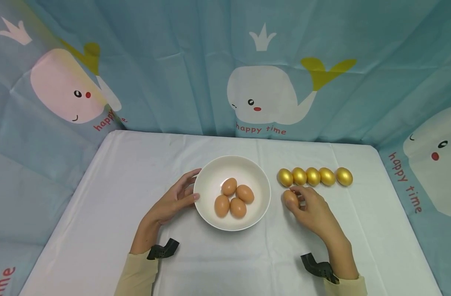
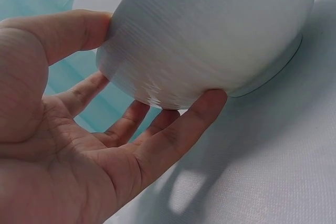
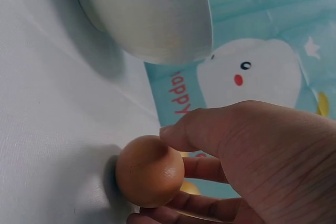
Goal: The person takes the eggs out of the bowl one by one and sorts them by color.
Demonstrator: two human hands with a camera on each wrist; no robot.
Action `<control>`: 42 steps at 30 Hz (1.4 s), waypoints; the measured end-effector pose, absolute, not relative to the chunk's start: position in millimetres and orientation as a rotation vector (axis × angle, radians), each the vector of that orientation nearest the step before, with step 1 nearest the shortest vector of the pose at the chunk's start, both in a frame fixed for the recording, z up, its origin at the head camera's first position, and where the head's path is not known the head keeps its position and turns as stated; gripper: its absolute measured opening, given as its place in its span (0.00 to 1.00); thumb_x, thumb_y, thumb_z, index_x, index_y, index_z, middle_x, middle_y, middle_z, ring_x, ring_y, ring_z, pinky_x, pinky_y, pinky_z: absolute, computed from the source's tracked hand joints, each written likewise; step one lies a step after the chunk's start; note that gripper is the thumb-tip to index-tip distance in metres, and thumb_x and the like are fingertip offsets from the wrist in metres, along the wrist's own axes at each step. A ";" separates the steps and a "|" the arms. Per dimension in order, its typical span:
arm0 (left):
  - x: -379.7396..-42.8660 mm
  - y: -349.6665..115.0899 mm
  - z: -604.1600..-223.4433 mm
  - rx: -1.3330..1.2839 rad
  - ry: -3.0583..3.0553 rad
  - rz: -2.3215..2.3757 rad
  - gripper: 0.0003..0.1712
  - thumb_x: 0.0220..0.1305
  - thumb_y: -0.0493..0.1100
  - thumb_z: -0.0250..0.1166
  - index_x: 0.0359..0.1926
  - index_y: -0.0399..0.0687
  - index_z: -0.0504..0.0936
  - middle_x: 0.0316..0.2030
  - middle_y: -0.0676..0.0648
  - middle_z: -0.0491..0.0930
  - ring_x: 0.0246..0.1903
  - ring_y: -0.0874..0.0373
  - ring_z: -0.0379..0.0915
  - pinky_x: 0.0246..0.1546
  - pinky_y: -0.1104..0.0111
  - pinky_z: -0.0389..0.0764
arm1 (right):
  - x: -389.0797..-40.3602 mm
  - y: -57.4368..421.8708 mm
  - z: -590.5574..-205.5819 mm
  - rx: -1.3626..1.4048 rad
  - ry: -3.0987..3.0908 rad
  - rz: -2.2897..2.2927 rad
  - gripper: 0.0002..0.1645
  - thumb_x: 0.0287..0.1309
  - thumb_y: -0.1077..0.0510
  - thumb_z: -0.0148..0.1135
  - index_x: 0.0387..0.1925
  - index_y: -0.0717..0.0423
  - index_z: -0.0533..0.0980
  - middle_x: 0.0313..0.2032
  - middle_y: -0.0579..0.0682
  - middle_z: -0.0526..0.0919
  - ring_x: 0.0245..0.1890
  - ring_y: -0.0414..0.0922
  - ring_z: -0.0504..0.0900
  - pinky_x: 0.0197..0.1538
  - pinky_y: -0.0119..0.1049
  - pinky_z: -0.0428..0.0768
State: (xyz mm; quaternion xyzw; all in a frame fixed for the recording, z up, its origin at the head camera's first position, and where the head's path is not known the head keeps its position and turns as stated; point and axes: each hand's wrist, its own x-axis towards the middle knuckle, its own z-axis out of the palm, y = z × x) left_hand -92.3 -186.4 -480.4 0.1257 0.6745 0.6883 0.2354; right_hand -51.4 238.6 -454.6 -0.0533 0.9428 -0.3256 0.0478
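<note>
A white bowl [image 1: 260, 209] with several brown eggs [image 1: 229, 186] inside stands near the middle of the table. My left hand [image 1: 173, 200] holds the bowl by its left side. In the left wrist view, the thumb and spread fingers [image 2: 176, 142] meet the bowl's outer wall [image 2: 210, 40]. To the right of the bowl, my right hand [image 1: 314, 210] grips a single brown egg [image 3: 149, 171] between thumb and fingers, close over the white cloth. Just beyond this hand lies a row of golden eggs [image 1: 313, 176].
A white cloth [image 1: 99, 222] covers the table. Blue curtains [image 1: 195, 82] printed with whales rise along the back and both sides. Black bands [image 1: 319, 269] sit on both wrists. The rightmost golden egg [image 1: 344, 176] lies slightly apart from the others.
</note>
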 end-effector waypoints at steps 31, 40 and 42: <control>-92.8 -187.4 -486.0 0.373 1.807 1.925 0.45 0.74 0.35 0.64 0.83 0.59 0.54 0.77 0.38 0.60 0.65 0.59 0.79 0.52 0.62 0.87 | -61.6 202.5 -413.9 -0.415 3.078 -1.101 0.19 0.68 0.56 0.70 0.59 0.52 0.81 0.54 0.50 0.84 0.56 0.50 0.83 0.51 0.50 0.89; -93.1 -188.9 -484.0 0.367 1.806 1.916 0.45 0.75 0.36 0.64 0.83 0.60 0.54 0.78 0.38 0.59 0.66 0.60 0.78 0.55 0.62 0.87 | -84.0 170.8 -392.6 -0.564 2.976 -1.009 0.23 0.68 0.53 0.70 0.61 0.53 0.81 0.58 0.52 0.85 0.54 0.54 0.85 0.53 0.52 0.87; -93.3 -188.5 -483.7 0.367 1.804 1.917 0.45 0.75 0.35 0.64 0.83 0.60 0.54 0.78 0.38 0.59 0.66 0.60 0.77 0.55 0.62 0.87 | -89.3 165.1 -388.0 -0.609 2.943 -0.966 0.23 0.68 0.52 0.70 0.61 0.53 0.81 0.58 0.52 0.85 0.54 0.53 0.85 0.55 0.52 0.86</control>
